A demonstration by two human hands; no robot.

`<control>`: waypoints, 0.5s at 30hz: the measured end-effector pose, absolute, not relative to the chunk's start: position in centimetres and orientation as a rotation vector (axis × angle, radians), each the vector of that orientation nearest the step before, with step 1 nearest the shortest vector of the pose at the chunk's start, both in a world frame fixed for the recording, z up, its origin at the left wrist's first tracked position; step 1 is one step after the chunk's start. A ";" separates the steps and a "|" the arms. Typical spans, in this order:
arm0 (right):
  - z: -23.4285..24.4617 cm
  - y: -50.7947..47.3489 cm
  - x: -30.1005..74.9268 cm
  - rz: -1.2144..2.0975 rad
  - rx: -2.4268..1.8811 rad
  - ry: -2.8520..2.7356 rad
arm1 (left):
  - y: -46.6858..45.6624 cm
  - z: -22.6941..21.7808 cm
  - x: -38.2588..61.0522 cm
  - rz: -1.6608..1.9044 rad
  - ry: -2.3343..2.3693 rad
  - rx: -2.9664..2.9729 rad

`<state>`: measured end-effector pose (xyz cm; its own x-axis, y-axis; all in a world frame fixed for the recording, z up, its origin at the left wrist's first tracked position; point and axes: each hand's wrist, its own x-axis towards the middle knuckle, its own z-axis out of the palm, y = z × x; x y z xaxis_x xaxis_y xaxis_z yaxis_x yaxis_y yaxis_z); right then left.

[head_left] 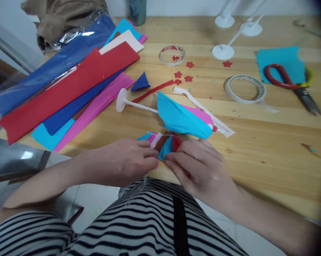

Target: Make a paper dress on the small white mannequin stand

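Near the table's front edge, my left hand (130, 156) and my right hand (199, 163) pinch a row of small coloured paper pieces (165, 148) between them. The pieces are turquoise, pink, white, brown and red, and a thin white thread runs along their top. My fingers hide parts of the row. Just beyond lies a white plastic stand (143, 106) on its side, with a turquoise paper piece (182, 115) over its far end. Some pink paper (199, 114) shows behind that. A folded dark blue paper triangle (140, 82) sits to the left.
Coloured paper sheets (69, 90) are stacked at the left. A tape roll (246, 89), red-handled scissors (294, 87) and a turquoise sheet (279, 62) lie at the right. Farther back are a thinner tape ring (160, 56), several red paper flowers (189, 64) and upright white stands (222, 52).
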<state>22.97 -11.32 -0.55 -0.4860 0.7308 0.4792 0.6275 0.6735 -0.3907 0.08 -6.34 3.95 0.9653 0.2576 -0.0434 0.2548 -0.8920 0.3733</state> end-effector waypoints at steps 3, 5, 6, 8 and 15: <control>-0.9 -11.2 22.9 0.204 -1.035 -2.302 | -6.4 4.0 -0.1 0.024 0.375 2.738; -0.9 -11.3 23.1 0.215 -1.016 -2.329 | -6.4 4.1 -0.1 0.046 0.380 2.743; -0.8 -11.4 23.2 0.233 -1.005 -2.336 | -6.4 4.2 -0.2 0.058 0.381 2.745; -0.4 -11.6 23.5 0.294 -0.974 -2.320 | -6.4 4.3 -0.2 0.080 0.384 2.744; 1.1 -11.5 26.4 0.469 -1.069 -2.096 | -6.7 4.8 -0.5 0.068 0.476 2.622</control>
<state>26.43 -11.49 1.14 -0.3922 0.8084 0.4390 0.5442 0.5887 -0.5977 -0.52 -6.70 4.78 0.9385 0.3436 -0.0345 0.3203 -0.8287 0.4591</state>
